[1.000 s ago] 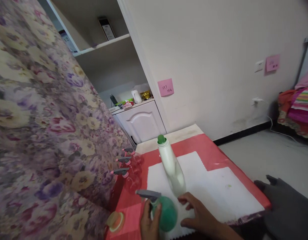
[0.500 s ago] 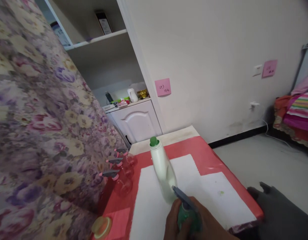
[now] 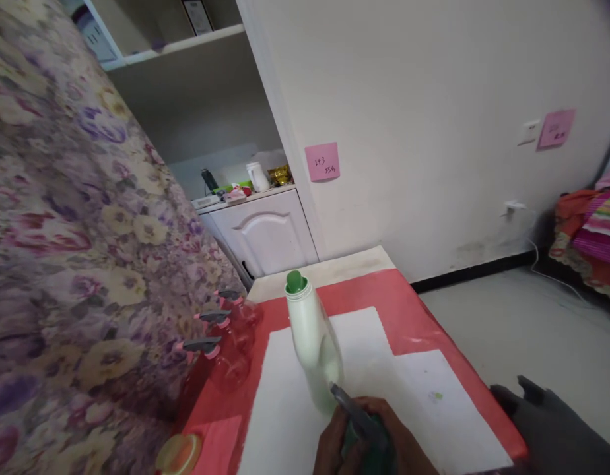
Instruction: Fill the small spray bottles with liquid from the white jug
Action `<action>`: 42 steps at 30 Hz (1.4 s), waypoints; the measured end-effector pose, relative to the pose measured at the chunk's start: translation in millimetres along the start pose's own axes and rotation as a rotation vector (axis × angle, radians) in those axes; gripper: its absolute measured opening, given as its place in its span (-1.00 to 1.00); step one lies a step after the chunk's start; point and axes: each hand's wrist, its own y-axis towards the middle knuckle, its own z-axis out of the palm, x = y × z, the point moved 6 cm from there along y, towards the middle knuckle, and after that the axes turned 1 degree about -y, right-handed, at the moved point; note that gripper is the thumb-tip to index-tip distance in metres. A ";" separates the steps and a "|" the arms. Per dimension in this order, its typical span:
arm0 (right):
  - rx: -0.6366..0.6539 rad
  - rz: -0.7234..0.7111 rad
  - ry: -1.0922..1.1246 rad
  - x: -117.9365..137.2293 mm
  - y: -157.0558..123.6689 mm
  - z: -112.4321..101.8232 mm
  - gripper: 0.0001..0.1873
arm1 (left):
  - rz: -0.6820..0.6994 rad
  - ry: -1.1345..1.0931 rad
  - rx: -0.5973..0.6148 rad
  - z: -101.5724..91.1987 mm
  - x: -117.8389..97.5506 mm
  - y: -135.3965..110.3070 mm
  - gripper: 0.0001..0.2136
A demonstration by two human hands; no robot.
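Note:
A green spray bottle (image 3: 369, 448) with a grey trigger head (image 3: 353, 409) is held at the bottom edge of the view, over a white cloth (image 3: 285, 409). My left hand (image 3: 329, 445) wraps its left side and my right hand (image 3: 408, 445) closes round its right side; most of the bottle is hidden between them. Just beyond the hands stands a tall white bottle (image 3: 312, 346) with a green cap (image 3: 296, 282), upright on the cloth and close to the trigger head.
The cloths lie on a red table (image 3: 414, 310). Three clear pink spray bottles (image 3: 226, 343) stand along its left edge against a floral curtain (image 3: 62, 264). An orange lid (image 3: 179, 455) sits front left. A dark grey object (image 3: 557, 429) lies right of the table. A white cabinet (image 3: 265, 231) stands behind.
The green spray bottle has shifted from the left of the cloth towards the middle, its trigger head turned round. My right hand left the cloth and closed on the bottle. The camera tilted slightly.

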 end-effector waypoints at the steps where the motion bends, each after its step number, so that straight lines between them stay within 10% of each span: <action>1: -0.005 -0.032 0.030 0.2 -0.4 1.9 -0.42 | 0.012 -0.011 -0.002 0.6 -3.1 1.7 -0.54; 25: -0.107 -0.150 0.050 1.9 -13.6 6.2 -0.15 | 0.039 -0.157 -0.309 9.6 -13.8 -6.2 -0.70; 42: -0.099 -0.142 -0.002 -4.4 -14.6 5.3 -0.16 | 0.049 -0.121 -0.199 10.4 -7.3 -7.2 -0.64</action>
